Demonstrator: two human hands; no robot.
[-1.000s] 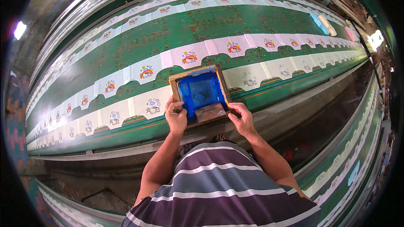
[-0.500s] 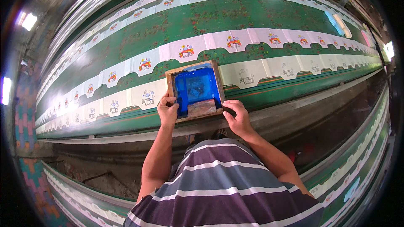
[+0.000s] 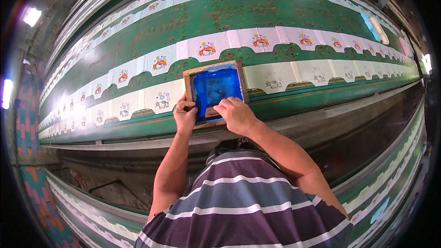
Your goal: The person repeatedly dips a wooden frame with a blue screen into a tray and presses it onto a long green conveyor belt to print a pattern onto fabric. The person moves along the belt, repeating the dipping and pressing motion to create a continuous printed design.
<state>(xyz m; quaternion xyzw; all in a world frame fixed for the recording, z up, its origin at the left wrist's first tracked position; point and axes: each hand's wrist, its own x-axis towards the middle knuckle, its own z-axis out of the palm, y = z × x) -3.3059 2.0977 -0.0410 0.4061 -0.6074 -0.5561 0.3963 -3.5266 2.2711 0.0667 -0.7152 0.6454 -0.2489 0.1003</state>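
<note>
While the left hand (image 3: 185, 115) pinches the lower left side of a square, open wooden frame with a blue-coated inner panel (image 3: 242, 82), its thumb lies towards the inside and its curled fingers towards the outside, with no gap visible in the grip. The right hand (image 3: 236, 115) reaches over the frame's lower right part, its fingers bunched at a flat brown wooden block (image 3: 211, 111); the hand covers most of the block, and whether the fingers are closed on it cannot be told.

The frame sits at the centre of the picture, at the near edge of a long green table (image 3: 257, 16) speckled with red. It interrupts a row of cream cloth pieces with notched lower edges (image 3: 268, 77): those to its right bear grey outline prints, while the nearest to its left also show blue. Above this runs a row of pink and white cloth pieces with multicoloured prints (image 3: 204, 48).

At the upper right of the frame of view, a light blue bundle (image 3: 370, 26) lies beside a cream bundle (image 3: 379, 30). A purple, grey and white striped shirt (image 3: 248, 202) fills the lower centre
</note>
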